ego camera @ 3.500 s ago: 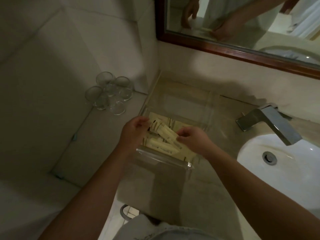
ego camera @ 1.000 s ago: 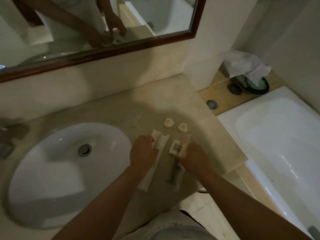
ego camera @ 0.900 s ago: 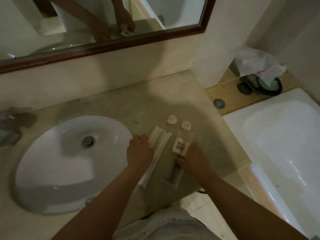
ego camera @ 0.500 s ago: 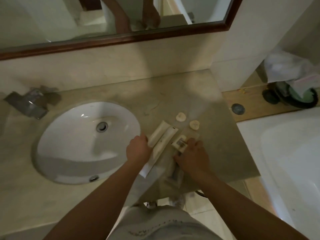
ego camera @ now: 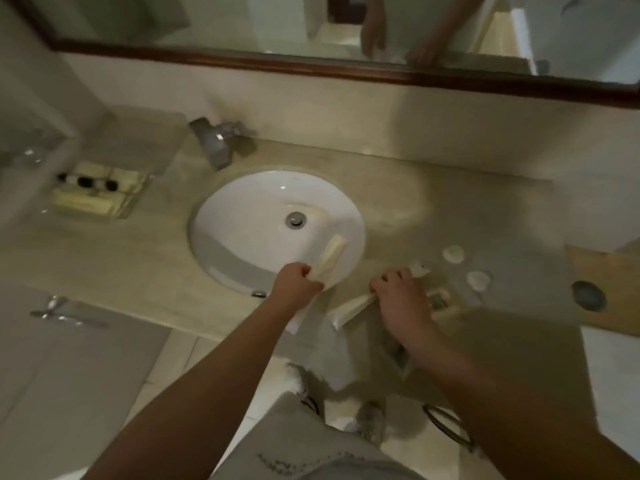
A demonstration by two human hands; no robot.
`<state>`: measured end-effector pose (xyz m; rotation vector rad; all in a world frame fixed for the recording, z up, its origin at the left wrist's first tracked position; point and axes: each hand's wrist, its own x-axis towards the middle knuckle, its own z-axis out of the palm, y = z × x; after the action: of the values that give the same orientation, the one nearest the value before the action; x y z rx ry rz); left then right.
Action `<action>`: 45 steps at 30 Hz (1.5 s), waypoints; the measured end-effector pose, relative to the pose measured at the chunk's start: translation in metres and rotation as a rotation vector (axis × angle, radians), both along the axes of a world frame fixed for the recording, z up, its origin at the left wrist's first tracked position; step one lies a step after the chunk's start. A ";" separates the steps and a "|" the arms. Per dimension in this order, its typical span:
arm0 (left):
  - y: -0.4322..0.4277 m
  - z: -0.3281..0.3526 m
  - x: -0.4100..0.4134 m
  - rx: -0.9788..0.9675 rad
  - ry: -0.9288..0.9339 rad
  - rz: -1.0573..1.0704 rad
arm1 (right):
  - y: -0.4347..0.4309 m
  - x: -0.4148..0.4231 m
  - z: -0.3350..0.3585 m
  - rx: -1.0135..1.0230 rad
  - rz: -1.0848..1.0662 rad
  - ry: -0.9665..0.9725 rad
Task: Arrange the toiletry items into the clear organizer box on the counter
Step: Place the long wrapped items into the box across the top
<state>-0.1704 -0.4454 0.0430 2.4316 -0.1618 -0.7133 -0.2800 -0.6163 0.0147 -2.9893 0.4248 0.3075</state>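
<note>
My left hand (ego camera: 294,284) grips a long cream packet (ego camera: 330,258) and holds it lifted over the front rim of the sink. My right hand (ego camera: 401,297) closes on a second long white packet (ego camera: 353,310) lying on the counter right of the basin. A small labelled sachet (ego camera: 441,301) lies just beyond that hand. Two round white soaps (ego camera: 453,253) (ego camera: 478,280) rest further right. The clear organizer box (ego camera: 100,190) stands at the far left of the counter, with cream packets and dark-capped small bottles inside.
A white oval sink (ego camera: 242,237) fills the counter's middle, with a chrome faucet (ego camera: 213,142) behind it. A wood-framed mirror (ego camera: 311,67) runs along the wall. A round drain cap (ego camera: 588,300) sits on a wooden ledge at right. A cabinet handle (ego camera: 55,311) shows lower left.
The view swung left, bringing the organizer box into sight. My left hand lifted one long packet off the counter toward the sink. My right hand shifted onto the other long packet.
</note>
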 end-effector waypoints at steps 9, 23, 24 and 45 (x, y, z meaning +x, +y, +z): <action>0.135 0.056 0.039 -0.442 0.118 0.551 | 0.117 0.087 0.066 0.191 0.314 -0.566; 0.390 0.059 0.149 -0.649 0.158 0.854 | 0.354 0.241 0.083 1.504 0.111 -0.167; 0.397 0.059 0.156 -0.657 0.166 0.852 | 0.361 0.252 0.086 1.600 0.047 -0.089; 0.413 0.037 0.396 -0.694 0.342 1.047 | 0.377 0.429 0.098 0.965 -0.117 0.198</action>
<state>0.2251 -0.0321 0.0804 1.3932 0.8055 -0.4391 0.1493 -0.2389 0.1131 -1.9943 0.3308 0.5917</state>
